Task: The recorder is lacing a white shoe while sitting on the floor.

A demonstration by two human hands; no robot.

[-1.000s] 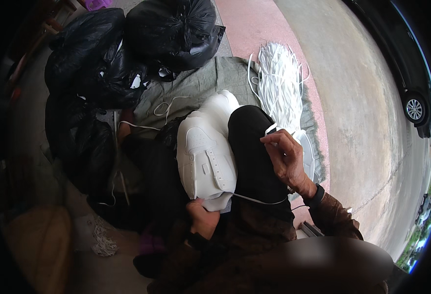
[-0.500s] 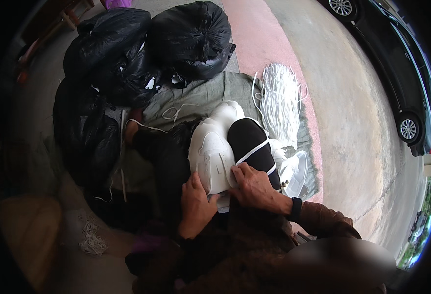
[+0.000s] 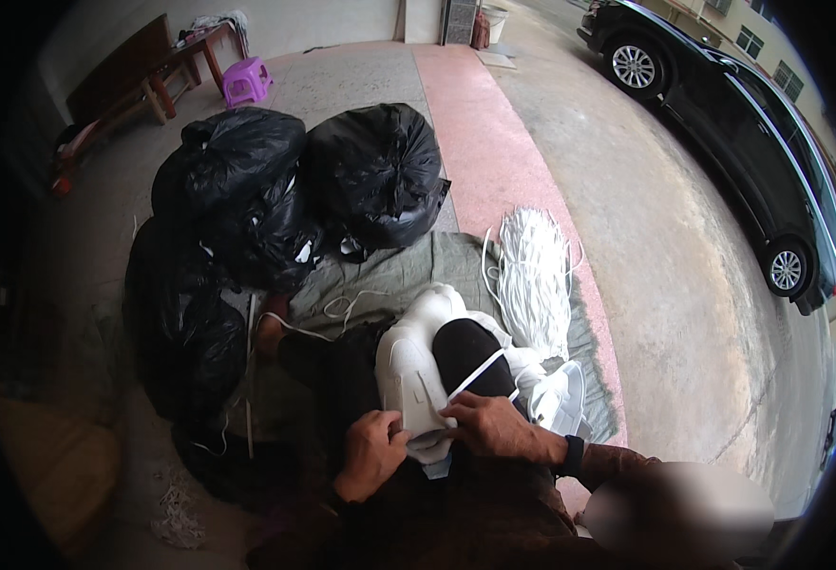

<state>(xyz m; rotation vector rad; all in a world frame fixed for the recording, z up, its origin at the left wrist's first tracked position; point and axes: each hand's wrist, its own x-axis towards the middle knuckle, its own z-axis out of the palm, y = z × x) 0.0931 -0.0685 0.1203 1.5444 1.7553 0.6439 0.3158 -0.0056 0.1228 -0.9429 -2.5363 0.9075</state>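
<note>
A white shoe upper [image 3: 407, 366] lies over my lap, its opening toward me. My left hand [image 3: 372, 456] is closed on the near left edge of that opening, thumb and fingers pinching it. My right hand [image 3: 502, 427] pinches the near right edge. A white shoelace [image 3: 480, 372] runs from beside my right fingers across my dark-clad knee [image 3: 464, 347]. Just beyond the upper sits another white shoe piece [image 3: 437, 306]. More white shoe parts [image 3: 559, 394] lie to the right of my knee. My fingers partly hide the held edges.
Full black plastic bags [image 3: 375, 176] stand beyond and to the left. A bundle of white shoelaces [image 3: 535, 285] lies on the grey-green cloth [image 3: 394, 261]. Farther off are a purple stool [image 3: 246, 82], a wooden bench [image 3: 142, 90] and a dark car [image 3: 712, 123].
The head view has tilted up, so everything sits lower in the picture. My left hand has gone from lying along the upper's side to pinching its near edge. My right hand still grips.
</note>
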